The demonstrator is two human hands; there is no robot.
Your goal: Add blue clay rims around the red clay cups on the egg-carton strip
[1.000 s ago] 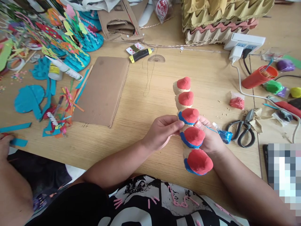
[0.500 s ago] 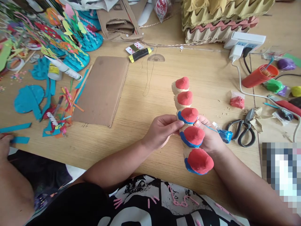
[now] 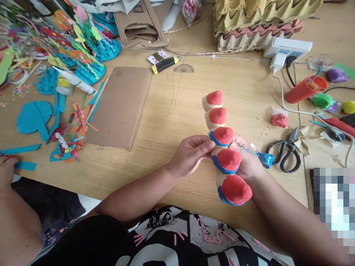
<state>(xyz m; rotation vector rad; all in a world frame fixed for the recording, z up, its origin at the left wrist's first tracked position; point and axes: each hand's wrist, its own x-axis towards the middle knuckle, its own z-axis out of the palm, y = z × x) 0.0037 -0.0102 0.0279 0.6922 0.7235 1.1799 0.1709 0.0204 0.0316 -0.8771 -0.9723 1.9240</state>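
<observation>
A strip of several egg-carton cups [image 3: 229, 159] is held up over the table in a slanting row. Red clay caps every cup, and blue clay edges the three nearest my body; the two far cups show bare carton below the red. My left hand [image 3: 191, 153] pinches the strip's left side near the middle cup. On the opposite side my right hand [image 3: 245, 157] grips it, with a thin blue stick between its fingers. Just right of that hand lies a blue clay packet [image 3: 266, 159], beside black-handled scissors [image 3: 288, 149].
A cardboard sheet [image 3: 119, 107] lies left of centre, with colourful paper crafts [image 3: 80, 48] beyond. Stacked egg trays [image 3: 249, 26], a power strip [image 3: 290, 48] and a red cup [image 3: 305, 88] stand at the back and right. Another person's hand [image 3: 6, 170] touches blue strips at far left.
The other person's hand and the blue strips at the far left have shifted slightly right. My hands and the carton strip look almost unmoved.
</observation>
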